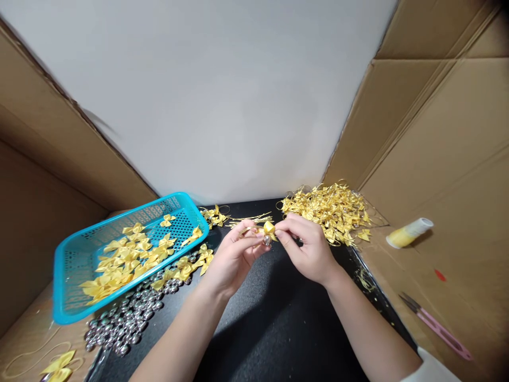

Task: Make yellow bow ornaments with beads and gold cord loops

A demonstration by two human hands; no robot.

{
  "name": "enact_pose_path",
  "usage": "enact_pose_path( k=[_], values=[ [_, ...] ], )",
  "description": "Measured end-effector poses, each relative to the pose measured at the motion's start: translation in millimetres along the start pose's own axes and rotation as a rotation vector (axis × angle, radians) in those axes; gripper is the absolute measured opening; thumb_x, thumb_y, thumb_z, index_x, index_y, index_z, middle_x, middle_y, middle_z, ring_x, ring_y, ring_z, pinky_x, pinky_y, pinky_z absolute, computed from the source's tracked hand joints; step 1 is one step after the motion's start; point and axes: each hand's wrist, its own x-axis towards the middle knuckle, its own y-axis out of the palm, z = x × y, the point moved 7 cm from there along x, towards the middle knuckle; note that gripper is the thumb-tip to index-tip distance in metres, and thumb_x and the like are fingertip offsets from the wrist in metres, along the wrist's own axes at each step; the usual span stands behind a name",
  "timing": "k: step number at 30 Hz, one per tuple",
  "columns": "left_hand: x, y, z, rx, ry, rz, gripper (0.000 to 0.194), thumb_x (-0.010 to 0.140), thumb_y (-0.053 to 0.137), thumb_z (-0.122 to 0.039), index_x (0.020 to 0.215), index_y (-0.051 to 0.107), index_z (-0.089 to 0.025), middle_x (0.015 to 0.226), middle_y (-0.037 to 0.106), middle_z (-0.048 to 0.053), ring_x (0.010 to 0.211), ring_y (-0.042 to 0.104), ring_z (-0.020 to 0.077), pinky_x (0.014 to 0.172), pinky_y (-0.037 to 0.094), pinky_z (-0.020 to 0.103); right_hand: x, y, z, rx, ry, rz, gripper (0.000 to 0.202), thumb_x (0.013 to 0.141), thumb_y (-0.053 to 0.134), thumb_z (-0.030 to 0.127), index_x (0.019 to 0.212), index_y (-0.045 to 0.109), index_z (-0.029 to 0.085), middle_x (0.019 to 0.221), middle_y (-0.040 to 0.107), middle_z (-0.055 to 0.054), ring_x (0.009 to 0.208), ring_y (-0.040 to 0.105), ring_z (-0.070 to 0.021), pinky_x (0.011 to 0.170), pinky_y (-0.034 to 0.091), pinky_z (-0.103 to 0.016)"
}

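Between my hands, above the black work surface (254,313), is a small yellow ribbon bow (269,228). A shiny silver bell (266,240) sits just under the bow, against the fingertips. My left hand (234,254) is closed in a pinch on the bell and bow, with a loop of gold cord at its fingers. My right hand (308,246) pinches the right side of the bow between thumb and forefinger. The exact join of cord, bell and bow is hidden by the fingers.
A blue plastic basket (59,286) with yellow bows stands at left. Silver bells (127,321) lie along its front edge. Finished-looking bows with cords form a heap (330,209) back right. Gold cords (250,219) lie behind my hands. Pink-handled snips (437,326) and a thread spool (409,233) are at right.
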Motion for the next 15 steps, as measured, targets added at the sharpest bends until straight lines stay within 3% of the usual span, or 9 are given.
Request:
enact_pose_path(
  k=[15],
  values=[
    [-1.6, 1.5, -0.8, 0.031, -0.025, 0.002, 0.024, 0.062, 0.079, -0.008, 0.072, 0.059, -0.016, 0.066, 0.066, -0.004, 0.062, 0.063, 0.008, 0.062, 0.055, 0.018, 1.3, -6.9, -2.9, 0.005, 0.037, 0.04, 0.018, 0.092, 0.048, 0.013, 0.076, 0.054, 0.019, 0.07, 0.05, 0.001, 0.064, 0.046, -0.0121, 0.06, 0.036, -0.026]
  ],
)
